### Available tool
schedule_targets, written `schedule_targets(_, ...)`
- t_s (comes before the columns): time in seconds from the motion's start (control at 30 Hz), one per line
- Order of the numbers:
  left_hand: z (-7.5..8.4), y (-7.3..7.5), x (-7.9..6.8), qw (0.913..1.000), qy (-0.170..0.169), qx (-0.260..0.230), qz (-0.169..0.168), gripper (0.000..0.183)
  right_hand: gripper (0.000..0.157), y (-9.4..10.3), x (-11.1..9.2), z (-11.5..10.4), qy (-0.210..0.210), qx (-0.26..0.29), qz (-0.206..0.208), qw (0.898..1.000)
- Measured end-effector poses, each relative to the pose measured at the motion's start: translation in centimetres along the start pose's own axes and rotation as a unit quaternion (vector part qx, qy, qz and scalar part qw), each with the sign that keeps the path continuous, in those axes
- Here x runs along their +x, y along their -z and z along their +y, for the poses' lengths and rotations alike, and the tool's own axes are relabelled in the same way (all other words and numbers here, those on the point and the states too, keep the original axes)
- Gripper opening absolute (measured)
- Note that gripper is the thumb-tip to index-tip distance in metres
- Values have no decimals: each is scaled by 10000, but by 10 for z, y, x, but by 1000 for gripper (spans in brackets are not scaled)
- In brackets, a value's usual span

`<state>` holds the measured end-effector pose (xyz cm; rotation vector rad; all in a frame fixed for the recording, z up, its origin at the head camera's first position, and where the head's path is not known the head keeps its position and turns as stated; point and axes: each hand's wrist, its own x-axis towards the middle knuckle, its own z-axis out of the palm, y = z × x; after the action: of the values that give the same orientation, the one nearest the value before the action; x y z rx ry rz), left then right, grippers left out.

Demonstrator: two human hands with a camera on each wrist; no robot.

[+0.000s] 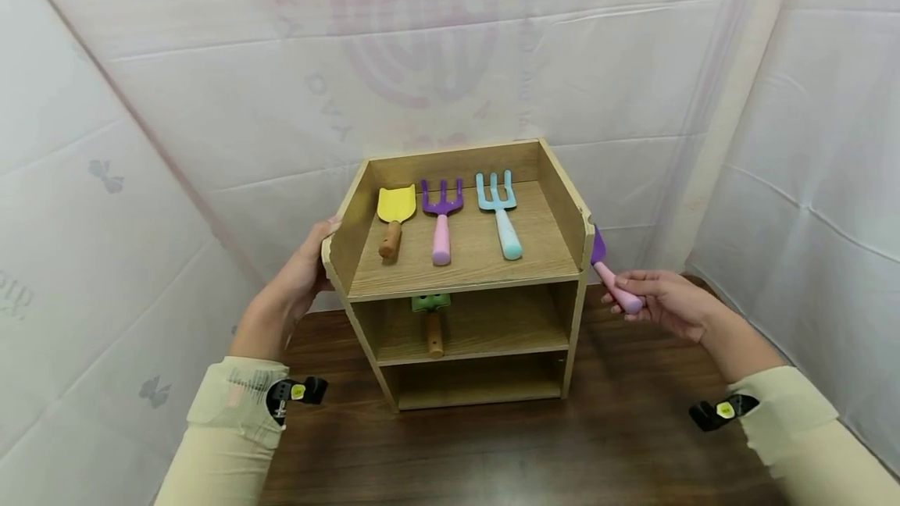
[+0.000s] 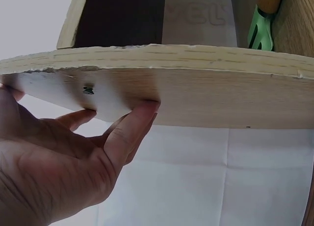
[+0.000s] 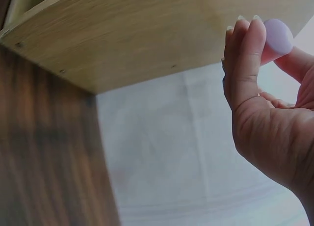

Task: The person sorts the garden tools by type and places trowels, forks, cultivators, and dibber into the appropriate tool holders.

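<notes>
A small wooden shelf unit (image 1: 464,283) stands before me. My left hand (image 1: 301,264) rests against its left side, with fingertips on the outer face of the side panel (image 2: 211,98). Beside the right panel, my right hand (image 1: 664,299) pinches the pink handle (image 1: 619,291) of a small garden trowel. Its purple blade (image 1: 598,245) is partly hidden behind the panel. In the right wrist view only the handle's rounded end (image 3: 278,37) shows between fingers and thumb.
On the top shelf lie a yellow shovel (image 1: 397,204), a purple hand fork (image 1: 441,233) with a pink handle and a light blue hand fork (image 1: 505,225). A green tool (image 1: 434,326) with a wooden handle lies one shelf lower. White sheeting (image 1: 281,100) surrounds the dark wooden table (image 1: 492,451).
</notes>
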<state>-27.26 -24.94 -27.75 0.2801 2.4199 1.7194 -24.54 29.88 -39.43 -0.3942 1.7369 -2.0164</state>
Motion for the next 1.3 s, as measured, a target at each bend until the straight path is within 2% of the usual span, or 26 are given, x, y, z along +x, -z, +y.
schedule_targets(0.3, 5, 2, 0, 9998, 41, -87, -198, 82, 26, -17, -9, -37, 720, 171, -152, 9971)
schedule_targets(0.8, 5, 0, 2, 9998, 65, -150, -89, 74, 34, -33, -18, -72, 1422, 268, -644, 9874)
schedule_targets(1.0, 4, 2, 1, 9999, 53, -104, -82, 76, 35, -42, -21, -83, 1558, 266, -643, 9853)
schedule_targets(1.3, 3, 1, 0, 9999, 103, -117, -2, 77, 33, -58, -24, -91, 1515, -156, -609, 9865)
